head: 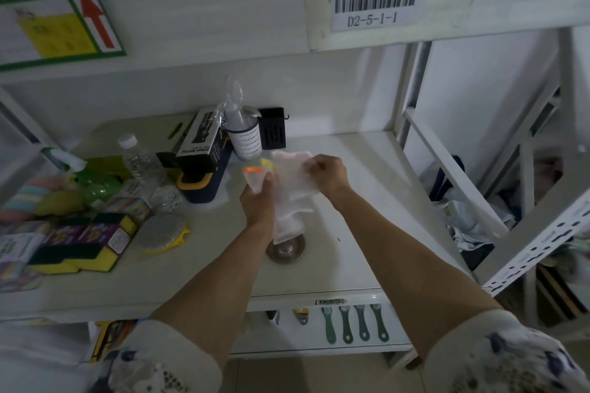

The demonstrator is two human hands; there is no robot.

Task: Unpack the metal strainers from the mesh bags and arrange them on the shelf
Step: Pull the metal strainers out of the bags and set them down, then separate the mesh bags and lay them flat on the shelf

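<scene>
Both hands hold a pale pink mesh bag [295, 188] above the white shelf [367, 233]. My left hand [258, 201] grips the bag's left side, near orange and yellow tags [253, 170]. My right hand [327, 174] pinches its upper right edge. The bag hangs down, and a round metal strainer [285, 250] sticks out of its lower end, resting on the shelf surface. The strainer's top is hidden by the bag and my left wrist.
To the left lie sponges [79, 242], a scrubber pad [162, 230], a water bottle [140, 163], a spray bottle box [198, 143], a white perforated cup [245, 140] and a black holder [273, 132]. A diagonal brace [453, 175] borders the right. Brushes [354, 324] lie on the lower shelf.
</scene>
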